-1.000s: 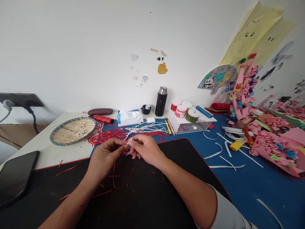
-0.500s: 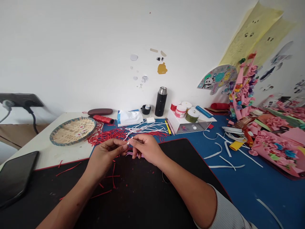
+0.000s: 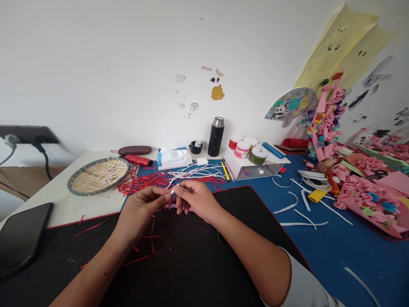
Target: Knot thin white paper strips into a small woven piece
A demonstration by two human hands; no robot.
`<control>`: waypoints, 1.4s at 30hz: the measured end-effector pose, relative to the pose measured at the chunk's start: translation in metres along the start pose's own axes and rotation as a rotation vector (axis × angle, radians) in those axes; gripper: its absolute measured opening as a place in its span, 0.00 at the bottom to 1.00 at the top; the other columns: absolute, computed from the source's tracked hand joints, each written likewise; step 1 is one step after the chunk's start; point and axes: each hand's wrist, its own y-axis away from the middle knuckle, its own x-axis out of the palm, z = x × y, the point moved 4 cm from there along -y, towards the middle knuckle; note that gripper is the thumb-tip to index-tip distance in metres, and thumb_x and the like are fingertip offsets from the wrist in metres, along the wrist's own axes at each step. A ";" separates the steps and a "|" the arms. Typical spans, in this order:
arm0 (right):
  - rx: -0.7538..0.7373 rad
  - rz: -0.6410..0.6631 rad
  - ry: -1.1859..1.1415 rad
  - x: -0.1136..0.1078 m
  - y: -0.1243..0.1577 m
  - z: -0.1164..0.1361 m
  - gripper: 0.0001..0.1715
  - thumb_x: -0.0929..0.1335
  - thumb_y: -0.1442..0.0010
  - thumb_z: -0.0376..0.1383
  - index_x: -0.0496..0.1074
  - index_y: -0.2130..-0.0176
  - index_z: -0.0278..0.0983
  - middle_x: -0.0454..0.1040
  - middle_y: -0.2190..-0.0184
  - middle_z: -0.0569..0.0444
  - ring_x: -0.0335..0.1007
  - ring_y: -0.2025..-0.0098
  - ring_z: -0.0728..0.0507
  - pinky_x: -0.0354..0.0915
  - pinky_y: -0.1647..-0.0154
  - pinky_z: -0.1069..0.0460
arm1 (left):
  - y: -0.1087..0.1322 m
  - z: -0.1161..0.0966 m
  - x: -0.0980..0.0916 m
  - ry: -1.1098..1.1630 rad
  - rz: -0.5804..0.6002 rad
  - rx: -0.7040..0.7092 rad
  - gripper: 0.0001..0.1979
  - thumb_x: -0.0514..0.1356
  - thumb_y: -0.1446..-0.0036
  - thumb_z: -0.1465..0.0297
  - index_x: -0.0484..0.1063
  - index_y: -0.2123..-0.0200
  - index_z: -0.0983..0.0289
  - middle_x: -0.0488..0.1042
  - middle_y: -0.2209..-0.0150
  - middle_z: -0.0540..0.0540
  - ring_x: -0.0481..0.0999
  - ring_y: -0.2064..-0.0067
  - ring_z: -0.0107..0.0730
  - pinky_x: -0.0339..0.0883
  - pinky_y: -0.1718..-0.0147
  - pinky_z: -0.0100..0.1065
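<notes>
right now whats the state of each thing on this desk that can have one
left hand: shut, fingertips pinching the white strip
right hand: shut, pinching the same white strip
black flask: upright, cap on
phone: lying flat, screen dark
red spool: lying on its side
round tubs: lids on
plug: in the wall socket

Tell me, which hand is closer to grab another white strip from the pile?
Probably the right hand. It sits just in front of the white strips, while the left hand is nearer the red strips. Both hands pinch a small white piece between them.
</notes>
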 end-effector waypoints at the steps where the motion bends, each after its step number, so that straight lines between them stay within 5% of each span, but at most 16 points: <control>1: 0.002 -0.005 -0.010 0.000 0.000 0.000 0.24 0.73 0.38 0.54 0.73 0.62 0.36 0.74 0.77 0.58 0.74 0.79 0.50 0.61 0.82 0.58 | 0.000 -0.001 0.000 -0.014 -0.001 -0.001 0.18 0.78 0.60 0.56 0.84 0.70 0.61 0.83 0.71 0.55 0.80 0.69 0.38 0.75 0.67 0.34; 22: 0.053 -0.061 0.089 -0.004 -0.002 0.001 0.06 0.65 0.29 0.34 0.72 0.59 0.36 0.74 0.75 0.59 0.73 0.80 0.52 0.60 0.82 0.59 | 0.006 -0.006 -0.004 -0.313 -0.115 0.169 0.10 0.70 0.48 0.59 0.83 0.67 0.57 0.85 0.67 0.54 0.81 0.65 0.43 0.71 0.64 0.35; 42: 0.068 -0.004 0.226 -0.004 -0.001 -0.004 0.11 0.67 0.29 0.41 0.73 0.58 0.36 0.76 0.73 0.57 0.74 0.79 0.51 0.60 0.84 0.59 | 0.014 -0.026 -0.002 -0.527 -0.129 0.405 0.04 0.68 0.47 0.65 0.85 0.68 0.53 0.85 0.68 0.52 0.80 0.66 0.44 0.69 0.63 0.34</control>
